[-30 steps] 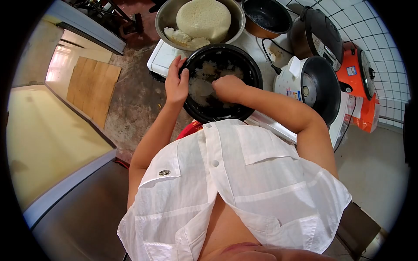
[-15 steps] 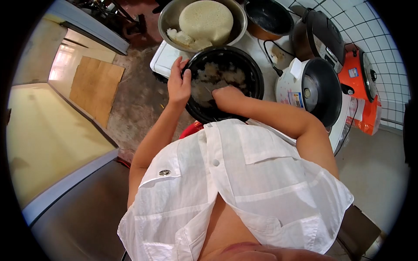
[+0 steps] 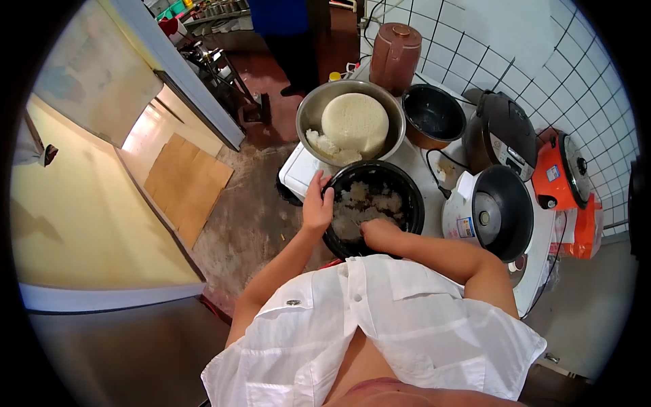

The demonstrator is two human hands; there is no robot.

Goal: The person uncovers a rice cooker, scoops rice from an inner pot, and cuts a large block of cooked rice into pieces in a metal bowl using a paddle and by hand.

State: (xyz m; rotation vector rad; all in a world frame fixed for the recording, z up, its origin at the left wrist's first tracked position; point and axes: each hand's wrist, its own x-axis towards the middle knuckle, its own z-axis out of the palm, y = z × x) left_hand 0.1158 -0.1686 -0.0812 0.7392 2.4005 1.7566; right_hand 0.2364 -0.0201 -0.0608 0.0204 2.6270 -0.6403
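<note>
A round black pot [image 3: 415,203] has clumps of cooked rice [image 3: 349,217] stuck over its bottom. My left hand [image 3: 317,210] grips the pot's left rim, thumb on the inner side. My right hand [image 3: 380,235] is closed, down inside the pot against the rice. Whatever it holds is hidden under the fingers. Just beyond the pot, a steel bowl [image 3: 308,112] holds a large pale rice mound [image 3: 356,122] shaped like a pot, with loose lumps beside it.
On the white table stand a white rice cooker [image 3: 458,210], a dark cooker [image 3: 498,132], an orange cooker [image 3: 559,173], a smaller black pot [image 3: 434,112] and a brown jug [image 3: 395,57]. A cord [image 3: 432,159] lies between them. Another person [image 3: 285,34] stands beyond the table.
The camera view has tilted up, so the table sits lower and the jug and other person now show. My left hand stays on the rim, my right hand inside the pot.
</note>
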